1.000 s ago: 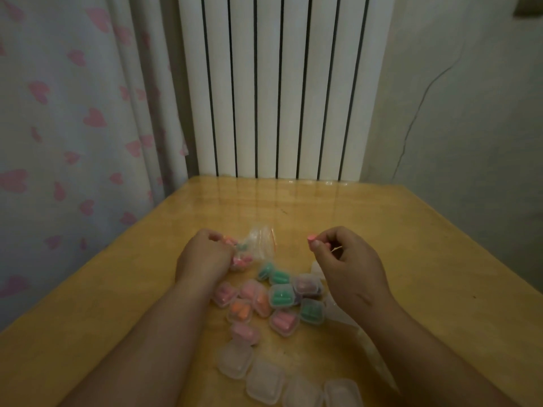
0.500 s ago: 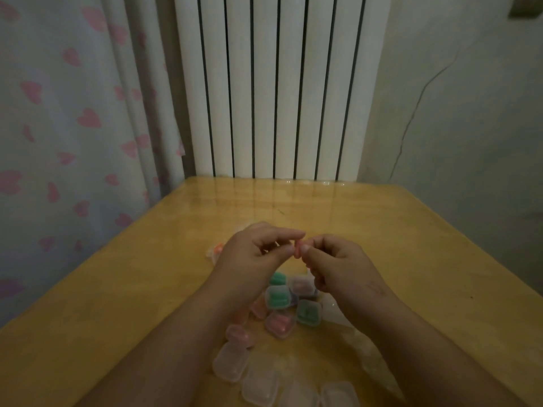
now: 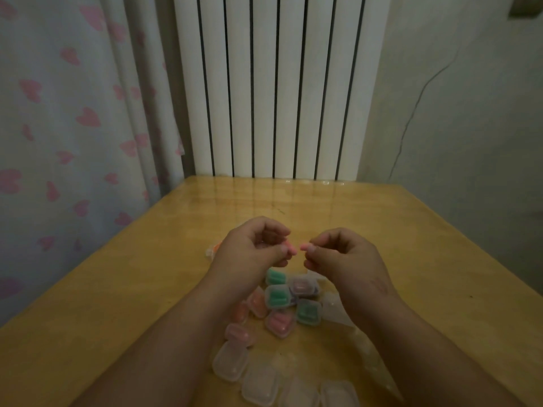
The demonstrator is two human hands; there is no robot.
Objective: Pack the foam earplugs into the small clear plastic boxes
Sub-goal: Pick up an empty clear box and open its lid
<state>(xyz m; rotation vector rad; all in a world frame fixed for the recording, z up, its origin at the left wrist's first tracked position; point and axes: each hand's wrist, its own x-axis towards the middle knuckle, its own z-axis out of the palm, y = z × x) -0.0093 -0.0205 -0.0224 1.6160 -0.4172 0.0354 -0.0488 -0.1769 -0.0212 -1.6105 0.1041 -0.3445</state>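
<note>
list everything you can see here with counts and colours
filled boxes: about eight, clear, green or pink plugs inside, table centre
empty boxes: four, clear, nearest the camera
earplugs: two, pink, pinched above the filled boxes
bags: two, clear, one left and one right of the filled boxes
table: one, yellow wood
radiator: one, white, behind table
curtain: one, pink hearts, left
left hand: one, pinching an earplug
right hand: one, pinching an earplug

A pink earplug (image 3: pixel 289 250) sits pinched in the left hand (image 3: pixel 249 251), a second pink earplug (image 3: pixel 304 247) in the right hand (image 3: pixel 343 259), tips nearly meeting. Filled boxes (image 3: pixel 277 295) of green and pink cluster on the counter (image 3: pixel 411 259); empty boxes (image 3: pixel 230 361) lie nearest.
</note>
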